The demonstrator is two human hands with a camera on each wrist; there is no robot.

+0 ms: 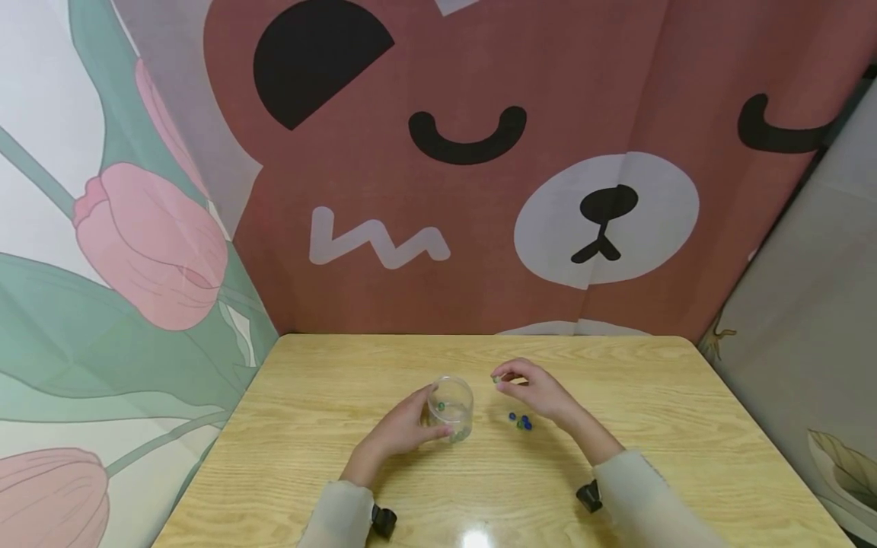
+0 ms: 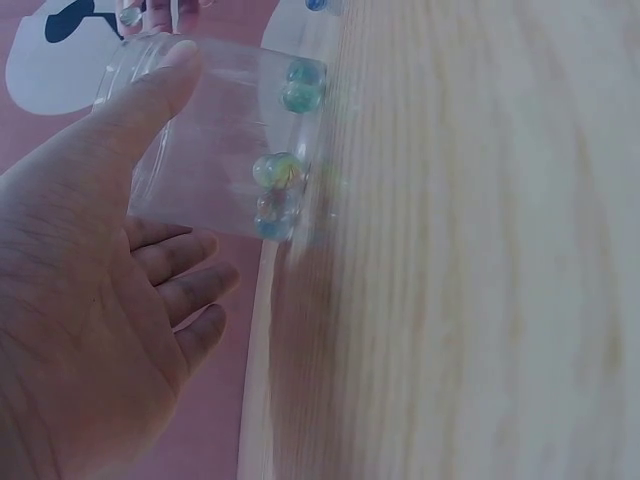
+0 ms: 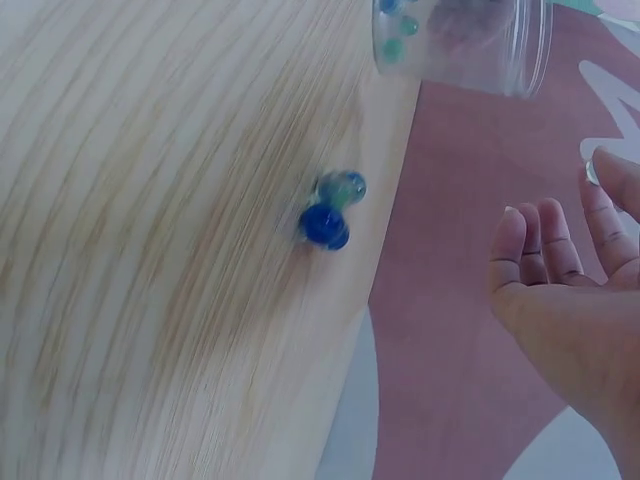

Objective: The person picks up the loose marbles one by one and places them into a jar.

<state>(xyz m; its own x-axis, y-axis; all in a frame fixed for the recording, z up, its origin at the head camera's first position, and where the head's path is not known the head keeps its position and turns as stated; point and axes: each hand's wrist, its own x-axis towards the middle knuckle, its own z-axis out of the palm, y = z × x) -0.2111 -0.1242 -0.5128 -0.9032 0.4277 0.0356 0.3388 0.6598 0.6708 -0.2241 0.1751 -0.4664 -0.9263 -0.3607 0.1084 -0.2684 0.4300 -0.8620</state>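
Observation:
A clear plastic cup [image 1: 460, 397] stands upright on the table, with several glass marbles [image 2: 278, 170] lying at its bottom. My left hand [image 1: 404, 428] holds the cup from the left, thumb on the near side and fingers on the far side. To the right of the rim, my right hand [image 1: 537, 390] is raised over the table. Its thumb and index finger pinch a pale greenish glass marble [image 1: 496, 379], while the other fingers are loosely bent in the right wrist view. Below that hand, several blue and green marbles [image 3: 325, 225] lie in a small cluster.
The light wood-grain table [image 1: 329, 365] reaches back to a hanging cloth [image 1: 479, 289] printed with a bear face. Flowered cloth [image 1: 151, 243] hangs at the left, and a pale one [image 1: 808, 304] at the right.

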